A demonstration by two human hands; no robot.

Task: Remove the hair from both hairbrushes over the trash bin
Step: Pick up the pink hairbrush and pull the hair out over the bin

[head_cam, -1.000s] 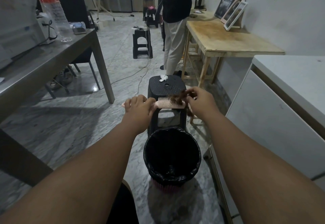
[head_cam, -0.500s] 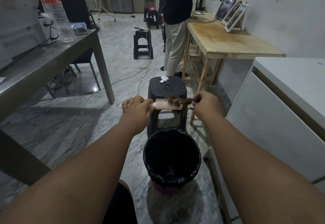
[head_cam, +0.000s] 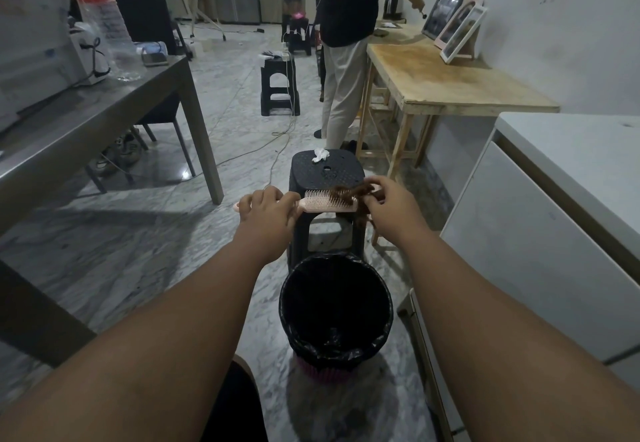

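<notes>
Over bin [head_cam: 335,306]: L hand [head_cam: 268,211] grips brush [head_cam: 327,203] handle, R hand [head_cam: 388,207] pinches hair [head_cam: 348,192].

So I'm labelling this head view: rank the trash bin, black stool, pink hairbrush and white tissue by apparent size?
1. trash bin, though it is nearest the camera
2. black stool, partly hidden
3. pink hairbrush
4. white tissue

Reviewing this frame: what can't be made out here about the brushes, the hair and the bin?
- Second hairbrush: nowhere in the head view.
- Pink hairbrush handle: hidden inside the left hand.
- Hair: the right hand covers its far end, so its full amount is unclear.
- Trash bin contents: too dark inside the black liner.
</notes>
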